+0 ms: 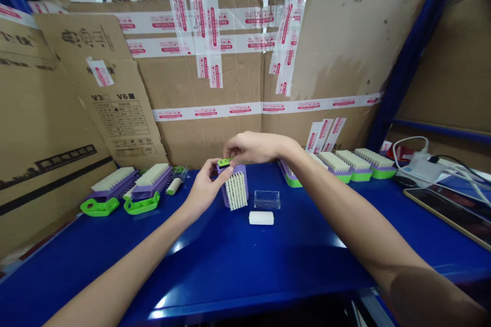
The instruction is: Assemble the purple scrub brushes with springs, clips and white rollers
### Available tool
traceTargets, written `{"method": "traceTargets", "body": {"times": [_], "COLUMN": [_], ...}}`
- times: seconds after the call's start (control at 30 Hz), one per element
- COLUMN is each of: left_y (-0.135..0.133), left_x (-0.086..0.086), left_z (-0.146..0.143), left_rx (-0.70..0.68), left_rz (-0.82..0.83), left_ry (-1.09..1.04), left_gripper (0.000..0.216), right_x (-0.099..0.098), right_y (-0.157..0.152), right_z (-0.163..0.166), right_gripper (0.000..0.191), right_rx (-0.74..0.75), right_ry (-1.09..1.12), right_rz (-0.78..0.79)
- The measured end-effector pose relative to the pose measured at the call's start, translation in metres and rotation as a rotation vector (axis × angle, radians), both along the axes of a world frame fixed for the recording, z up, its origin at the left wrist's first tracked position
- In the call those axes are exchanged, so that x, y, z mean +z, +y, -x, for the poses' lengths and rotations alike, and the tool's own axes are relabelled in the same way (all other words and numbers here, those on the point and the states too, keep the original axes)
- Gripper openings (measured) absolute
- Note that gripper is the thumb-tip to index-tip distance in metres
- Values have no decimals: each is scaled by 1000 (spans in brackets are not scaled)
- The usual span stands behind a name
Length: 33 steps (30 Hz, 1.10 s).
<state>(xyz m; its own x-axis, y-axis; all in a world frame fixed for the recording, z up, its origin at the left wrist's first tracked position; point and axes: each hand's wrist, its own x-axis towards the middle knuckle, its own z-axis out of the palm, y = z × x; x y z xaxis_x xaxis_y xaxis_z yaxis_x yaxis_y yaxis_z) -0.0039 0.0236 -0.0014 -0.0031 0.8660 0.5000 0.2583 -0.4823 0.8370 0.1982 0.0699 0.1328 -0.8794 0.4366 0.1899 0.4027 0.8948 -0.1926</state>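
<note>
A purple brush point(236, 191) with cream bristles stands tilted on end, its bristles toward me. My left hand point(209, 183) is closed on the brush's upper left side, thumb near the bristles. Over the top, my right hand point(245, 148) has its fingers closed on a small green piece point(224, 162) at the brush's upper end. Whether that piece is fixed to the brush, I cannot tell. Just right of the brush lies a clear plastic box point(267, 199). In front of the box is a white roller point(261, 218).
Purple brushes with loose-looking green ends point(141, 204) lie at left, near a small roller piece point(174, 186). Several green-and-purple brushes point(355, 166) line the back right. A phone point(448, 209), a white charger point(422, 166) and cables are at far right. Cardboard walls point(207, 138) enclose the blue table point(238, 271).
</note>
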Motion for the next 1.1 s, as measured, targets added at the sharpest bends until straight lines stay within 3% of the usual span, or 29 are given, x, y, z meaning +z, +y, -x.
{"method": "traceTargets", "body": {"times": [1.1], "left_y": [-2], "left_x": [4], "left_z": [-1], "left_rx": [-23], "left_rz": [-50], "left_ry": [-11], "left_gripper": [36], "right_x": [-4], "right_y": [7], "right_z": [1], "right_gripper": [16], "right_rx": [27], "right_ry": [14], "right_rz": [-64]}}
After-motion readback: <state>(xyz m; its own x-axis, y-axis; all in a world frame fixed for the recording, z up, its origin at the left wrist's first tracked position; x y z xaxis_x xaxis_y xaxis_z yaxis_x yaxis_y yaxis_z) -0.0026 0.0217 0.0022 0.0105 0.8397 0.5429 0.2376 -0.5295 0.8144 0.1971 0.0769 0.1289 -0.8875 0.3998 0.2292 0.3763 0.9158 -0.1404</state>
